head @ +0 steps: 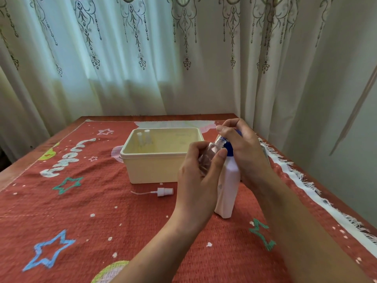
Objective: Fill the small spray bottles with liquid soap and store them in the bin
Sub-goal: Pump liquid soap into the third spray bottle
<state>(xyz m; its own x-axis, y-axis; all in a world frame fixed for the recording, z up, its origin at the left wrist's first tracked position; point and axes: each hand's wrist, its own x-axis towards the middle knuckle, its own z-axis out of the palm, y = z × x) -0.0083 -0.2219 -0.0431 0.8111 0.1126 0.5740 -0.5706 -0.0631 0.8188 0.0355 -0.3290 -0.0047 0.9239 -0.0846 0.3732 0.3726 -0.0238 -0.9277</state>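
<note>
The left hand grips the small spray bottle with fingers and thumb curled round its clear body, above the bench just in front of the right corner of the bin. The bottle is without its top and looks empty, so it is probably very light. Its thin plastic wall may give a little under pressure and would be slippery if soap runs down it, so a hold at the middle of the body, as now, seems the safe one.

Its long axis is tilted: the open neck points up and to the right, touching or almost touching the blue pump head of the white soap bottle, and the base sits toward the palm. The right hand is curled over this pump head, apparently to press it.

The spray cap lies on its side on the red cloth — its thin tube points left. Two capped bottles stand in the far left corner of the bin.
</note>
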